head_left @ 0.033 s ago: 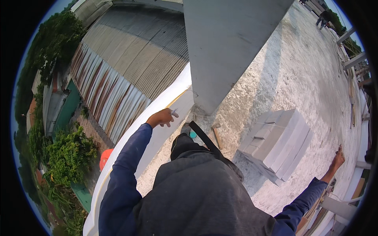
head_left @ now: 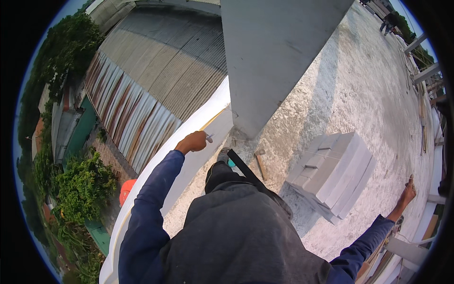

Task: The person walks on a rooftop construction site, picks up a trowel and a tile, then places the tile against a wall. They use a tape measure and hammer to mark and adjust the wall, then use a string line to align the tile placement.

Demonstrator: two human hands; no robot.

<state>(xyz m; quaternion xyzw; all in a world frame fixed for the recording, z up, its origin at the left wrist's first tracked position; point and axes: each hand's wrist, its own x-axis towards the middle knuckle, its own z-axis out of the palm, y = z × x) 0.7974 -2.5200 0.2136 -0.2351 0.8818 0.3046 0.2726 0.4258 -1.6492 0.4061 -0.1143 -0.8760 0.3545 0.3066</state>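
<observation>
My left hand (head_left: 193, 141) is closed around a small whitish object (head_left: 208, 137), mostly hidden by the fingers. It hovers over the low wall (head_left: 191, 163) at my left, near the tall grey column (head_left: 279, 52). Stretched far out to the right, my right hand (head_left: 407, 193) has its fingers pressed together, thumb or fingertip upward; what it pinches is too small to make out. Between my arms stands a stack of pale grey blocks (head_left: 331, 173) on the rough floor. A hammer (head_left: 260, 164) with a wooden handle lies by my foot, close to the column's base.
Beyond the wall on the left there is a drop to corrugated metal roofs (head_left: 163, 61) and trees (head_left: 85, 187). A dark flat bar (head_left: 246, 168) slants beside my leg. Another person (head_left: 388, 22) is far off at the upper right. Posts and planks line the right edge.
My left hand's fingers have curled in more tightly around the whitish object. My right hand has shifted very slightly to the right.
</observation>
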